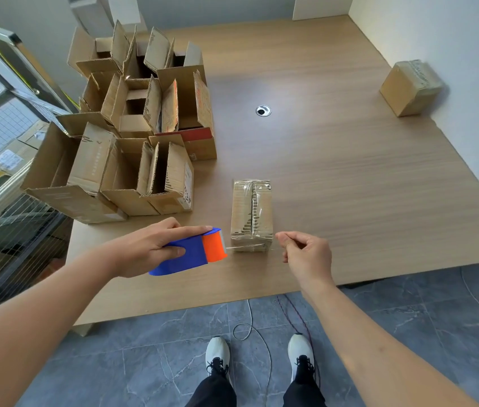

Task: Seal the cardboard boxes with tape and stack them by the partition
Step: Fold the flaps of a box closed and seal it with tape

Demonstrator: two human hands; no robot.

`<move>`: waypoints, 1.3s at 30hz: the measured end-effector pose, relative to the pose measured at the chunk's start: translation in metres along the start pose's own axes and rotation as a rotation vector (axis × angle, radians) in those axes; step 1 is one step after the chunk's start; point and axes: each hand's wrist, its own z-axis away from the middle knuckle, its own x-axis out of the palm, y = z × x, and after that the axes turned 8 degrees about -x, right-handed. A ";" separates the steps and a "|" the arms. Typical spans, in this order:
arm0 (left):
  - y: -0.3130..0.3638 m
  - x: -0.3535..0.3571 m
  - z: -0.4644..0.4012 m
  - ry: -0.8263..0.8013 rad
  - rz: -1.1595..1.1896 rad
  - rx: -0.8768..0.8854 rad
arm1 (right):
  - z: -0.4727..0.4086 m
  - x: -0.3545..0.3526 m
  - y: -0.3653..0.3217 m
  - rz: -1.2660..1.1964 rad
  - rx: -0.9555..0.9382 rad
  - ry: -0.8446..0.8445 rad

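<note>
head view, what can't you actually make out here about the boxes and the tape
- Open boxes: their contents, hidden by upright flaps and shadow.
- Small box: its underside and far side, hidden by the box itself.
- Box by the wall: its printing, blurred.
- Tape dispenser: the roll, hidden by its housing and the left hand.
- Tape strip at the right hand: too thin to trace.

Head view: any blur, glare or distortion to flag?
Head view: sealed box by the partition is motion-smeared; soft glare on the table around the cable hole; fisheye bends the table edges; hands and tape dispenser are sharp.
</note>
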 end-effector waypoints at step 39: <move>-0.019 0.038 -0.044 -0.097 0.280 -0.043 | -0.055 0.045 0.047 0.900 -0.846 -0.406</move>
